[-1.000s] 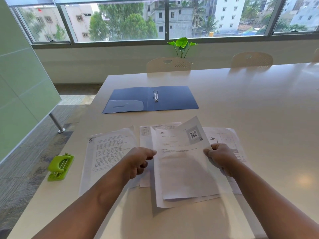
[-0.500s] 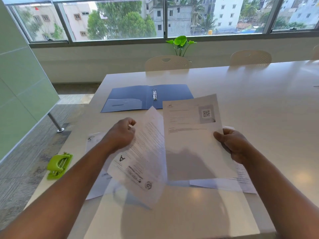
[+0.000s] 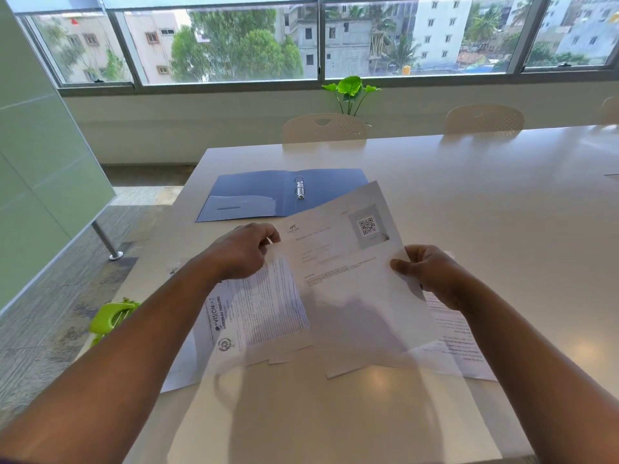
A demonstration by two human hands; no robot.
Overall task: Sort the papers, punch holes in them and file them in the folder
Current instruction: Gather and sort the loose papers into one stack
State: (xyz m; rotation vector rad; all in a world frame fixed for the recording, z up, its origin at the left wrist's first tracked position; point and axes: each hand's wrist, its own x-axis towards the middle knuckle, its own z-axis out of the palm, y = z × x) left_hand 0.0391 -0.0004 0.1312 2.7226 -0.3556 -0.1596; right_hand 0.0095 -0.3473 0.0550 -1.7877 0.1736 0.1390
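Both hands clamped on paper, lifted off the table (image 3: 469, 182).

Landmark = QR sheet (image 3: 351, 283), the sheet with a QR code in its upper right corner.

- Right hand (image 3: 432, 274): fingers curled round the QR sheet's right edge, thumb on the printed face. The sheet spreads out left of the grip, tilted, its top corner angled up and away from the person.
- Left hand (image 3: 244, 251): pinching at the QR sheet's upper left corner, fingers curled. A second printed sheet (image 3: 258, 316) hangs down from that grip, text turned sideways, logo and seal at its lower left. It sits left of and partly under the QR sheet. Can't tell whether the left fingers hold the QR sheet's corner as well or only the second sheet.
- Loose papers (image 3: 459, 343) lie flat on the table under the QR sheet, poking out past its right and lower edges. One more sheet's edge shows lower left, under the left forearm.
- Folder (image 3: 254, 195): blue, lying open and flat beyond the QR sheet, ring mechanism (image 3: 299, 188) in the spine. The QR sheet's top corner overlaps the folder's right flap in view.
- Hole punch (image 3: 112, 318): green, far left of the QR sheet at the table's edge, partly hidden by the left forearm.
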